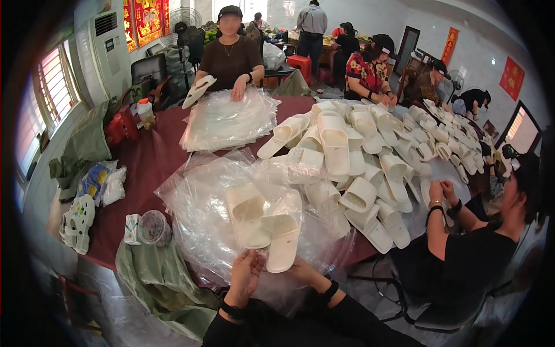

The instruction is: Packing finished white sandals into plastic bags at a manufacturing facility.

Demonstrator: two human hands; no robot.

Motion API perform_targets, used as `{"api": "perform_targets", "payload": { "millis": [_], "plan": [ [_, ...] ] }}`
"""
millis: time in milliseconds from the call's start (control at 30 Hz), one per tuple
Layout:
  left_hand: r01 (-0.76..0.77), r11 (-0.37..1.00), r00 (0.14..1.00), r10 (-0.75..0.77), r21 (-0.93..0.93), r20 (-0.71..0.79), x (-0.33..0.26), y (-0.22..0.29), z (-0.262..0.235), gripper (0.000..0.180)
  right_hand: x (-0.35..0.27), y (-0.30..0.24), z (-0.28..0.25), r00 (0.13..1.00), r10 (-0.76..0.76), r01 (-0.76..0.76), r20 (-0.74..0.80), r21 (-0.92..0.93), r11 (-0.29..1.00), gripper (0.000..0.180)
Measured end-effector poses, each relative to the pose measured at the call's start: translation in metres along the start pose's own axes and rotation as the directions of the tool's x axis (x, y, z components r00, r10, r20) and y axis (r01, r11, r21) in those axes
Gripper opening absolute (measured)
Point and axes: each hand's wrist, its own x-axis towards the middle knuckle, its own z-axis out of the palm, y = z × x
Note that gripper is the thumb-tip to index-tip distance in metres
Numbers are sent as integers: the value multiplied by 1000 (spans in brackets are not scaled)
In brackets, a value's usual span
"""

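Note:
Two white slippers lie right in front of me on a loose stack of clear plastic bags (191,196). The left slipper (245,211) seems to be under clear film. The right slipper (284,234) overlaps it, its heel pointing toward me. My left hand (246,276) is closed, fingertips pinching thin clear plastic by the heels. Beside the right slipper's heel is my right hand (307,274), partly hidden by it; its fingers appear closed on that slipper from behind.
A big heap of white slippers (361,133) covers the right of the dark red table (147,173). Across it, a person (231,63) holds a slipper over another bag stack (228,121). Someone (480,225) works close on my right. A clear tub (155,227) and green sheeting (156,283) are left.

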Motion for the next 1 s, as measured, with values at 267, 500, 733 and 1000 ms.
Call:
{"api": "perform_targets", "payload": {
  "millis": [267,500,733,1000],
  "plan": [
    [-370,830,926,365,416,95,-27,32,25,21,10,18,1,994,55,31,91,-743,668,45],
    [-664,647,720,417,375,555,-90,77,42,27,31,4,19,971,43,218,236,-941,260,52],
    [-768,579,640,718,275,276,-214,145,-5,41,42,19,36,944,-187,276,272,-961,-8,59],
    [-858,340,338,938,386,-76,-259,167,-40,39,41,18,32,936,-222,267,273,-962,-57,58]
  ]
}}
